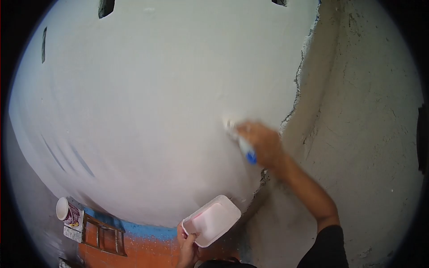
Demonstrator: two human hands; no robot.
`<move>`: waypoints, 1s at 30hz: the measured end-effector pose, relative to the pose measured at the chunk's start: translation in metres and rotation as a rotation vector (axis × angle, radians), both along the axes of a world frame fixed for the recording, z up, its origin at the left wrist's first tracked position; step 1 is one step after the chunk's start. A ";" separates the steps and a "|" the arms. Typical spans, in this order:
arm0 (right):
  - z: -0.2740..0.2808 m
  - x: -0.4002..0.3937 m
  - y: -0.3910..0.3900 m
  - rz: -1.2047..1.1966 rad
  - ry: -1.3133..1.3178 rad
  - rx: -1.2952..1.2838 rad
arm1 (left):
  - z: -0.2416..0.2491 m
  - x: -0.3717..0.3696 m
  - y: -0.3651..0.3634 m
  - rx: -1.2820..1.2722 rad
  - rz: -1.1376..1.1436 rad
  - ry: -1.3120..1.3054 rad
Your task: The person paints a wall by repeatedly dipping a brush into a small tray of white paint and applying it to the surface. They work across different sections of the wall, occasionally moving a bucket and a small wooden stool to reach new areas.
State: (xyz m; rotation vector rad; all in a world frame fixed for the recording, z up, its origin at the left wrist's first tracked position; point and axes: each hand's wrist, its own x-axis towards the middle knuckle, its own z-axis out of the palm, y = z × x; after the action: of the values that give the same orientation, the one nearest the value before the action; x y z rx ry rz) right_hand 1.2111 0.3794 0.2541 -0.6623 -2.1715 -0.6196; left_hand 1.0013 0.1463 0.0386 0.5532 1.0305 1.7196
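Observation:
A paintbrush point(244, 146) with a pale handle and a blue end is gripped in my right hand point(264, 142). Its whitish bristles point up and to the left against the white wall point(156, 98), slightly blurred. Lower down, my left hand point(187, 245) holds a white rectangular plastic tub point(232, 209) by its left edge, with the thumb over the rim. The tub is tilted toward me and seems to have pale paint on its inside, though its depth is hard to make out.
A jagged plaster edge point(296, 91) separates the white wall from bare grey wall point(362, 129) on the right. At the lower left, a paint bucket point(68, 211) stands beside a wooden ladder-like frame point(103, 236) on the orange floor point(147, 252). A blue strip point(149, 231) runs along the wall's base.

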 end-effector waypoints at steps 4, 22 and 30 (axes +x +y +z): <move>0.133 0.000 0.018 0.143 0.296 0.023 | -0.003 -0.006 0.000 0.011 -0.024 0.012; 0.065 -0.023 0.023 0.141 0.092 0.143 | 0.004 -0.067 -0.009 0.028 -0.062 -0.069; 0.154 -0.047 0.022 -0.056 0.231 0.481 | 0.000 -0.085 -0.011 0.035 -0.069 -0.039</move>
State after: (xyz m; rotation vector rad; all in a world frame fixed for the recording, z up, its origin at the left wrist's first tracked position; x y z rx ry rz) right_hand 1.1645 0.4018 0.4078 -0.5047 -1.7074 -1.0003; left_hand 0.9161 0.1349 0.0383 0.5695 0.9452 1.6839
